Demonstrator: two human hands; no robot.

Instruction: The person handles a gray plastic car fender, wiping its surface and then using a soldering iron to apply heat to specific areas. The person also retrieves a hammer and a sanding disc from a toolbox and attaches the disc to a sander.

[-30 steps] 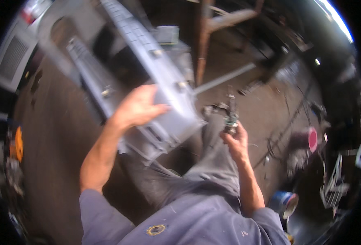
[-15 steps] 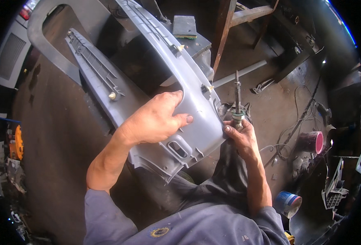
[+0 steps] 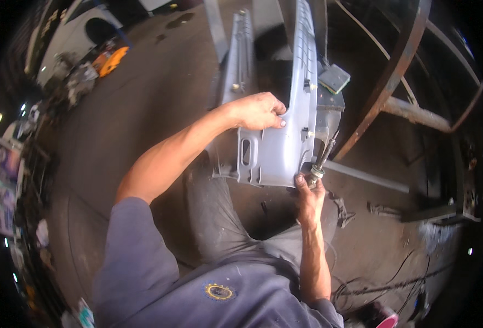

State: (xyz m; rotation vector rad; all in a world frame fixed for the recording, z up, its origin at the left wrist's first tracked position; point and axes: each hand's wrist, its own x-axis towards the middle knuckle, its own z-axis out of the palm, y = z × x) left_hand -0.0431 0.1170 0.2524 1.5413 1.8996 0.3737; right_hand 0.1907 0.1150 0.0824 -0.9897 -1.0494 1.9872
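A grey plastic trim panel point(image 3: 285, 156) is held up in front of me, its long ribbed arms pointing away. My left hand point(image 3: 259, 111) is closed over the inner edge of its opening, thumb on the smooth face. Below, my right hand point(image 3: 310, 203) pinches the panel's near right corner with the thumb. That same hand also grips a metal tool point(image 3: 318, 170) with a slim rod pointing up and a greenish ring at its collar. The fingers behind the corner are partly hidden. Small pale clips stick out along the panel's ribs.
Beyond the panel stands a dark block-like support point(image 3: 329, 101) with a sanding-block-like pad point(image 3: 334, 78) on it. A rusty metal frame point(image 3: 395, 82) rises at the right. Cables point(image 3: 372, 290) lie on the floor, lower right. An orange part point(image 3: 111, 61) sits among clutter, far left.
My view has swung to the right. The panel now appears more upright, its arms pointing straight away instead of toward the far left. Both hands keep their hold.
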